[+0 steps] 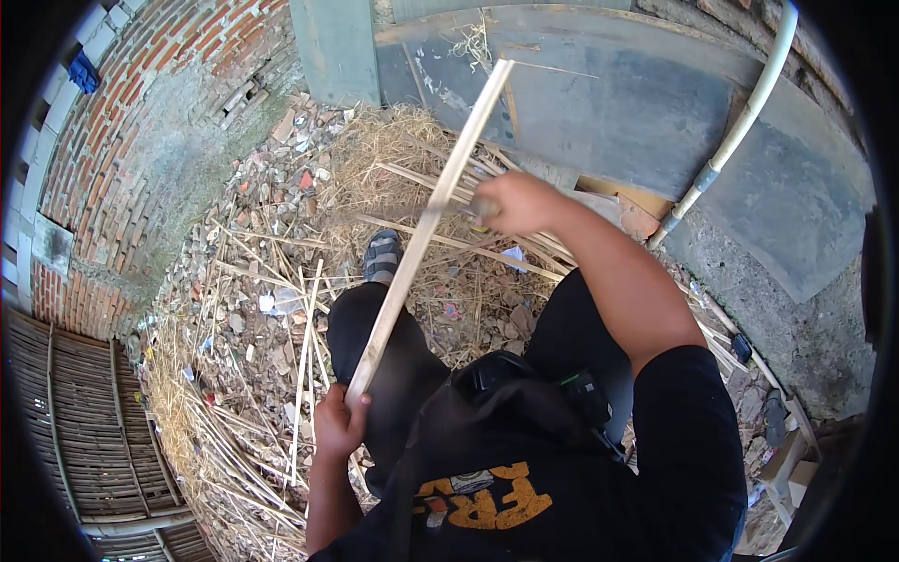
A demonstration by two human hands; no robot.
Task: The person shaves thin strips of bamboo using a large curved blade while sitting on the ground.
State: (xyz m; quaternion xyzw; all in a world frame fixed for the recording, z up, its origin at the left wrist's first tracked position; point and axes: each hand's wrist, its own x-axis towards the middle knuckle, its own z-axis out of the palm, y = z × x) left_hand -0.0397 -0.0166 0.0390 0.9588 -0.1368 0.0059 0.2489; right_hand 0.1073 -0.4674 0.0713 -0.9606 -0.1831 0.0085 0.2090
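Observation:
A long, pale bamboo strip [412, 258] slants up and away over my left thigh, its far end near the grey panels. My left hand [339, 421] is closed round the strip's near end, thumb on top. In my right hand [521, 203] is the handle of a knife [466, 208], gripped in a fist. Its dark blade points left and meets the strip around mid-length; the blade is blurred, so its full shape and whether it cuts into the strip cannot be made out.
Loose bamboo strips [309, 361] and straw [375, 155] lie over rubble around my sandalled foot [382, 255]. A brick wall [178, 122] rises at left, above a slatted bamboo panel [84, 412]. Grey sheets [609, 112] and a white pipe [740, 131] stand at far right.

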